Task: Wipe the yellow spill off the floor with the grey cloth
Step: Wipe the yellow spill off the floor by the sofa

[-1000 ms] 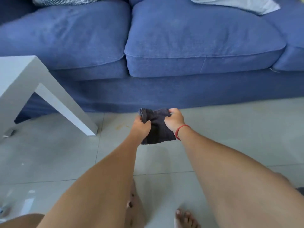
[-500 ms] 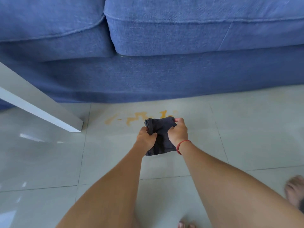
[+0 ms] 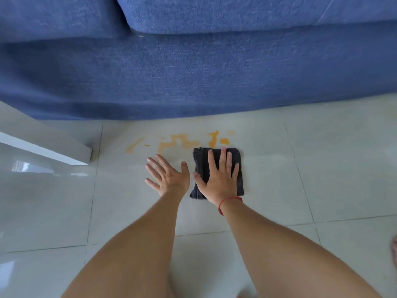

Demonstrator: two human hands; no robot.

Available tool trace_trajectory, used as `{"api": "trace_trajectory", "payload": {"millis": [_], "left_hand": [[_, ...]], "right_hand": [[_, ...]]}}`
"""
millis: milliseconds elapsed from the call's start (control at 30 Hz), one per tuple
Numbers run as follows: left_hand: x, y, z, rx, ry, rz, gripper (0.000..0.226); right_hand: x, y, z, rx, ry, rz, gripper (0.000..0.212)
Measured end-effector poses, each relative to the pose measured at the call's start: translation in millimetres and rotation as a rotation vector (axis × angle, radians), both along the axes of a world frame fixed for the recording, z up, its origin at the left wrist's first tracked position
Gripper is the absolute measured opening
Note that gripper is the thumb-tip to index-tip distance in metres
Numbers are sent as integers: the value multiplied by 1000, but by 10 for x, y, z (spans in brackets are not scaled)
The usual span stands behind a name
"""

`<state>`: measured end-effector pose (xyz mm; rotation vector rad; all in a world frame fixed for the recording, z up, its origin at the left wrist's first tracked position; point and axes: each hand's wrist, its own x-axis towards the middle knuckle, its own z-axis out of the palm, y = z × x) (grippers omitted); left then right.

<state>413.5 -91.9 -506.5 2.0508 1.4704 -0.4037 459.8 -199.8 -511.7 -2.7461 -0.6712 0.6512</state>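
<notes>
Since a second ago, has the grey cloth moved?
Yes. The grey cloth went from held up in both hands down flat onto the floor, its far edge at the yellow spill, under the right hand.

Blue fabric sofa spanning the upper field, with the seam between two seat cushions visible at top. White table leg entering from the left edge, its foot resting on the pale glossy tiles, which are divided by thin dark grout lines.

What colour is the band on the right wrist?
Red wrist band, clearest in the head view.
</notes>
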Motion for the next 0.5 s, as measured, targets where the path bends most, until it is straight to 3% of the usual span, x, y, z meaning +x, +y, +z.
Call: {"api": "trace_trajectory", "payload": {"millis": [100,233,500], "left_hand": [[42,-5,-103,-72,10,9,89],[26,6,-189,-70,18,-12,91],[11,70,-214,-86,21,-55,91]], "right_hand": [[-56,-88,-201,-41,-40,52,80],[-73,-255,-343,1,-183,44,65],[317,-405,-374,-43,-193,-205,60]]}}
